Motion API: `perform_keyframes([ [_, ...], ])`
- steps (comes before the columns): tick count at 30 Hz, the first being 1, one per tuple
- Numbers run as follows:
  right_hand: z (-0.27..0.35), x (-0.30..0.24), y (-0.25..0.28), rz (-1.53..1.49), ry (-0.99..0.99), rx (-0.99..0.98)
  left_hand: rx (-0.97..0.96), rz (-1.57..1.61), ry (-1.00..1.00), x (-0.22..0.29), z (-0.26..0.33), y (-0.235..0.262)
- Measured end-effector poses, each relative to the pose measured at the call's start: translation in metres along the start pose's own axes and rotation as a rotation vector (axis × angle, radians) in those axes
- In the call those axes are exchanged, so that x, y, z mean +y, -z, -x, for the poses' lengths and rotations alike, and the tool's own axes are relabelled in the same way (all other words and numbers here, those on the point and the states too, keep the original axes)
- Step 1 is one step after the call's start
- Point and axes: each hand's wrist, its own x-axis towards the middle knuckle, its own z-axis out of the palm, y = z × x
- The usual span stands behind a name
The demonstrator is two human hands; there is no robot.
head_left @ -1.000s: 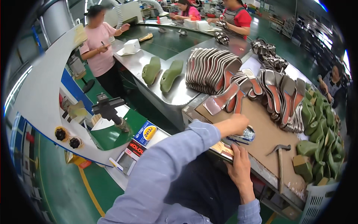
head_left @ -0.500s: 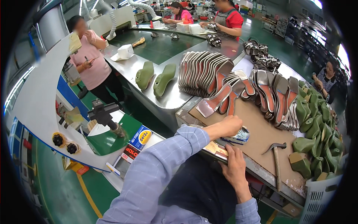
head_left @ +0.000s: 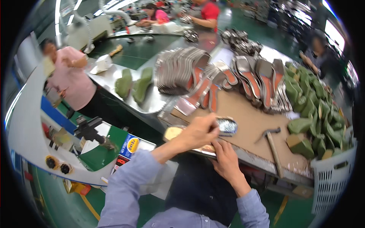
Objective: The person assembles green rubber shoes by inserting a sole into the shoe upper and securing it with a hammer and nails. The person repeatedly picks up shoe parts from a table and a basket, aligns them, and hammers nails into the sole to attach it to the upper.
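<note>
A long tan sole-shaped piece (head_left: 173,133) with a pale upper face lies across the near edge of the bench, in front of my body. My right hand (head_left: 227,161) grips its right end, thumb and fingers along the edge. Over the piece, my left hand (head_left: 199,131) is closed, fingertips pinched together near the right thumb; whatever they hold is hidden. Just beyond the hands sits an open blue-and-white box (head_left: 227,127) full of small shiny silver bits. To the right, a hammer (head_left: 273,150) with a wooden handle rests on the brown board (head_left: 247,142).
Stacked silver-edged soles (head_left: 180,72) and more red-brown soles (head_left: 262,81) stand behind. Green shoe lasts (head_left: 315,102) are heaped at right, above a white crate (head_left: 330,186). Two green lasts (head_left: 133,85) stand far left. A white machine (head_left: 28,125) fills the left; co-workers stand around.
My left hand has drawn back from the box to above the sole-shaped piece, fingers still closed. My right hand keeps its grip. The whole view has shifted, with some blur.
</note>
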Motion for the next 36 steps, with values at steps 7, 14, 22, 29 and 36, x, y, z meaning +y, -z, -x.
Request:
perform_keyframes([
  [7, 0.029, 0.020, 0.038, -0.026, -0.202, 0.014, -0.014, -0.014, 0.064, -0.008, 0.024, -0.010],
  [14, 0.104, 0.114, 0.114, 0.646, -0.632, -0.030, -0.221, -0.150, 0.189, 0.006, 0.017, -0.013],
  [22, 0.124, 0.118, 0.116, 0.228, -0.533, 0.209, -0.286, -0.290, 0.340, 0.016, 0.009, -0.014],
  [29, 0.108, 0.026, 0.117, -0.553, -0.735, 0.286, -0.284, -0.319, 0.348, 0.012, 0.013, -0.017],
  [36, 0.084, -0.013, 0.130, -0.435, -0.397, 0.295, -0.290, -0.334, 0.295, 0.007, 0.017, -0.019],
])
